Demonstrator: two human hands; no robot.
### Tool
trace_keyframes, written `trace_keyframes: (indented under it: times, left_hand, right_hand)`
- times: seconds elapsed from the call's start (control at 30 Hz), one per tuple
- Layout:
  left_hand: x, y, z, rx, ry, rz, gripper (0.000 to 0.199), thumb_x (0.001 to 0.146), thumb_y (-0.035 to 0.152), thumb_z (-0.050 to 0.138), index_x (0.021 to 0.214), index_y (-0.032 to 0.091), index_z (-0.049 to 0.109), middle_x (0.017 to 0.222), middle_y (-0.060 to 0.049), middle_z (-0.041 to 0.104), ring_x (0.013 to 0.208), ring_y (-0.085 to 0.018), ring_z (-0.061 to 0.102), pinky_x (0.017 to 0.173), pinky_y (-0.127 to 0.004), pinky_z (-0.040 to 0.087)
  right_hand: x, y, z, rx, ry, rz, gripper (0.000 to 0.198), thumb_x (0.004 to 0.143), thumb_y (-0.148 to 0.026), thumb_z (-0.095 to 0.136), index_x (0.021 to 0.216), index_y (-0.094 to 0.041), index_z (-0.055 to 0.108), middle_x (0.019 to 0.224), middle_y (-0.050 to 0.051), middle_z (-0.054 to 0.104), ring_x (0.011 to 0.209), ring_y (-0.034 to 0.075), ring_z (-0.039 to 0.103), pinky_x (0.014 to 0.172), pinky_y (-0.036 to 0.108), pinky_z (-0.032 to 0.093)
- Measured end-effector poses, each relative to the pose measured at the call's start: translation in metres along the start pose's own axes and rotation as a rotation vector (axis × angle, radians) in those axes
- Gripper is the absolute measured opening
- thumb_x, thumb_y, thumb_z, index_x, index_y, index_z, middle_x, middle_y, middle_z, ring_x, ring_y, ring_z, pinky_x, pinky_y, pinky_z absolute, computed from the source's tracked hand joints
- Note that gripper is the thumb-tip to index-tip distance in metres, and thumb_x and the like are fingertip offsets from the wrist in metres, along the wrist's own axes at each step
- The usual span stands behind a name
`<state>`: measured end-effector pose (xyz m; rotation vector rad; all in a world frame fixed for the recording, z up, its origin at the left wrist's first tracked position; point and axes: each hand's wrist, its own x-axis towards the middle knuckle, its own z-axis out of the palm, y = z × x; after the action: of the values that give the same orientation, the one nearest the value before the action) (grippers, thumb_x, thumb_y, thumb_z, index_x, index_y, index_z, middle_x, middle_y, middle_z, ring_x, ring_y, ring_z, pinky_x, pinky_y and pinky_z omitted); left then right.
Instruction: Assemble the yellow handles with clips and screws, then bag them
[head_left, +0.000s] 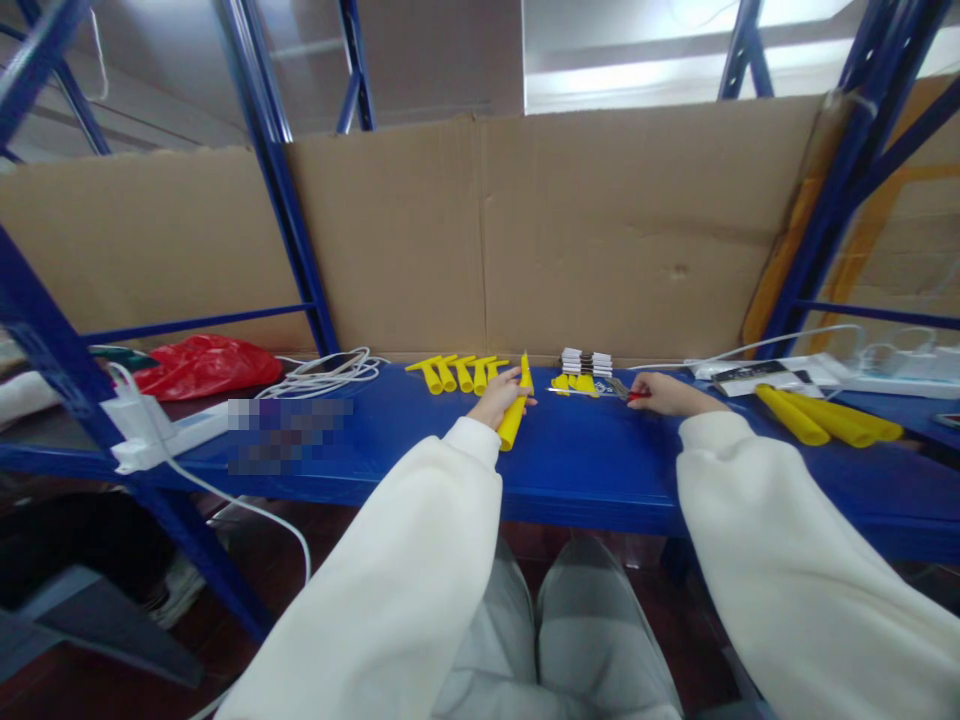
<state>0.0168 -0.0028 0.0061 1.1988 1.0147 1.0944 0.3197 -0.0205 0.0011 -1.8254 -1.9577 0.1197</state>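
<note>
A red bag (214,366) (crumpled and shiny) lies beside a coiled white cable (327,380).

A hollow yellow tube (511,426), narrow tip pointing away, slants beside a red-handled tool (635,396).

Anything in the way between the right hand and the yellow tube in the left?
Nothing visible blocks the direct way. Small yellow pieces lie low between the right hand and the yellow tube, toward the back, in front of the white stacks.
</note>
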Motion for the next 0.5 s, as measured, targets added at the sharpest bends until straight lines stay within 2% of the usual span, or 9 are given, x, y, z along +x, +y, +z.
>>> trace_keyframes:
  times: [0.23,0.5]
  left_hand:
    - [0.003,-0.001,-0.001,0.001,0.014,-0.012,0.080,0.077,0.002,0.066,0.150,0.021,0.042,0.121,-0.016,0.066,0.052,-0.009,0.064,0.039,-0.017,0.042]
    - [-0.004,0.007,-0.001,0.031,-0.020,-0.015,0.080,0.075,-0.003,0.061,0.149,0.022,0.042,0.138,-0.018,0.057,0.051,-0.007,0.063,0.040,-0.017,0.044]
  right_hand:
    - [-0.003,-0.005,-0.006,0.118,0.178,-0.037,0.021,0.065,-0.032,0.073,0.071,-0.025,0.054,0.068,0.001,0.066,0.070,0.021,0.061,0.065,0.031,0.048]
    - [-0.007,-0.018,-0.003,0.194,0.114,-0.115,0.028,0.062,-0.032,0.075,0.068,-0.025,0.048,0.066,0.001,0.065,0.067,0.021,0.060,0.063,0.032,0.047]
